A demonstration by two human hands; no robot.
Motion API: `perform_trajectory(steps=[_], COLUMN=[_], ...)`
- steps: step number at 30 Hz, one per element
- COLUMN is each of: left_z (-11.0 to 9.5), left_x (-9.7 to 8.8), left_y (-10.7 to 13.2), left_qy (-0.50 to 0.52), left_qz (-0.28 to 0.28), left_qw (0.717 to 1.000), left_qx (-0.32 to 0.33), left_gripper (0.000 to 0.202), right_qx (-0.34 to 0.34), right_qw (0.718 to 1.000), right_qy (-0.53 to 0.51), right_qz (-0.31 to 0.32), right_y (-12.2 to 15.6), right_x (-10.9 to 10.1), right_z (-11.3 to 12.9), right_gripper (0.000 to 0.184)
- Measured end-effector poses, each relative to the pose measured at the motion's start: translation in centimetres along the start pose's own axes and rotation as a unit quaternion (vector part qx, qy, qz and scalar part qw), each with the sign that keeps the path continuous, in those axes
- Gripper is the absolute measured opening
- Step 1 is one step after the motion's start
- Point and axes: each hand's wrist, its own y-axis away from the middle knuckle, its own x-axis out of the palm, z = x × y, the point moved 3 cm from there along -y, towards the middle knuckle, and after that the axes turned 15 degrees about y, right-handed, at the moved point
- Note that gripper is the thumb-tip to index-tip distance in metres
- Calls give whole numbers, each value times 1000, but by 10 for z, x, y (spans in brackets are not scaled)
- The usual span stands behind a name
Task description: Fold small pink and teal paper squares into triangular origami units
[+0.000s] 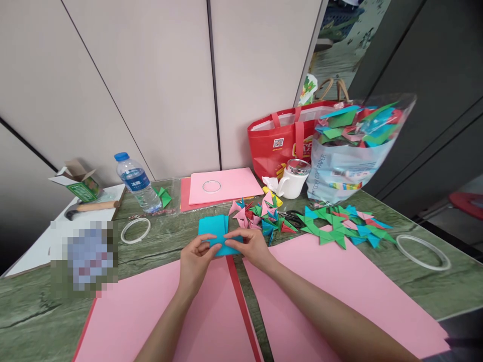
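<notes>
Both of my hands meet at the middle of the table over a small blue sheet of paper (225, 250). My left hand (196, 259) pinches its left part between thumb and fingers. The upper right part is gripped by my right hand (253, 247), thumb and fingertips pressed together. Just behind lie more blue paper pieces (212, 223), partly hidden by my fingers. Large pink sheets (320, 281) spread under my forearms, with a red edge showing. Folded paper pieces (264, 213) in pink, green, blue and red are heaped right of my hands.
Behind stand a water bottle (138, 183), a white mug (294, 181), a red bag (271, 136) and a plastic bag of folded paper (335, 166). Scissors (292, 217), a green paper ring (332, 234), white rings (136, 231) and a hammer (94, 206) lie around.
</notes>
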Motion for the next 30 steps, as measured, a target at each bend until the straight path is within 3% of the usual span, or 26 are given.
perform_trajectory(steps=[7, 14, 21, 30], left_z=[-4, -3, 2, 0], left_x=[3, -2, -5, -3], left_y=[1, -1, -3, -1], left_qy=[-16, -94, -162, -158], left_qz=[40, 23, 41, 48], left_qw=[999, 995, 983, 982], left_qx=[12, 31, 70, 89], left_gripper=[26, 24, 29, 30], right_qx=[17, 12, 12, 28], right_qw=[999, 999, 999, 999], right_qy=[32, 42, 43, 17], right_qz=[-4, -3, 10, 31], right_y=[0, -2, -4, -8], right_x=[-3, -3, -4, -7], right_z=[3, 1, 0, -5], right_gripper=[16, 16, 17, 21])
